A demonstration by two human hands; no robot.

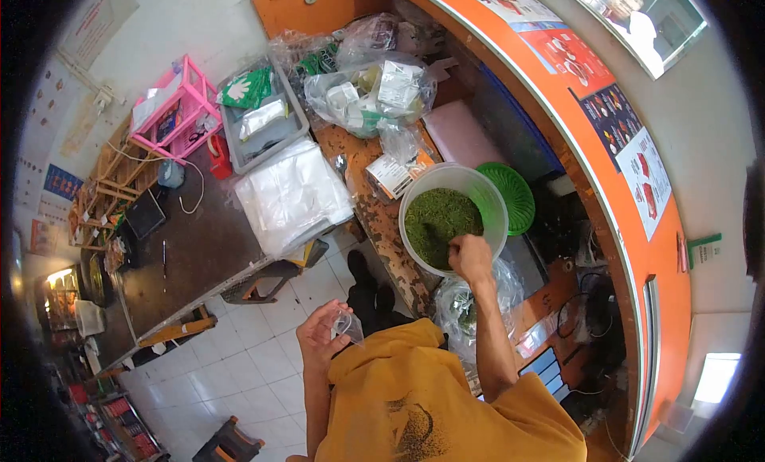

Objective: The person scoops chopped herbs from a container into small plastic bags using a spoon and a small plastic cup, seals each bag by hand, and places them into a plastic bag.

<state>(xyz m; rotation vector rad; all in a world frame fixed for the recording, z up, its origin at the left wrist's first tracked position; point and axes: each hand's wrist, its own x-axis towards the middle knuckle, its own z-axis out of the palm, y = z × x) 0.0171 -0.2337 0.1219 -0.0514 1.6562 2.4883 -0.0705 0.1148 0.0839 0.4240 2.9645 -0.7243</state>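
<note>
A round translucent tub [500, 223] holds chopped green herbs [443, 215] on the worn wooden counter. My right hand [472, 259] is over the near side of the tub with its fingers pinched together at the herbs; what is between them is too small to make out. Lower left, in front of my body, my left hand [322, 333] has its fingers curled round a small clear plastic bag [348, 326]. Beside the tub, nearer to me, lies a larger clear bag [458, 306] with something green in it.
A green plastic basket [510, 197] stands right of the tub. Beyond are full plastic bags [370, 95] and a boxed packet [390, 175]. Clear plastic sheets [291, 195], a grey tray [291, 103] and a pink rack [187, 103] are on the left. An orange partition curves along the right.
</note>
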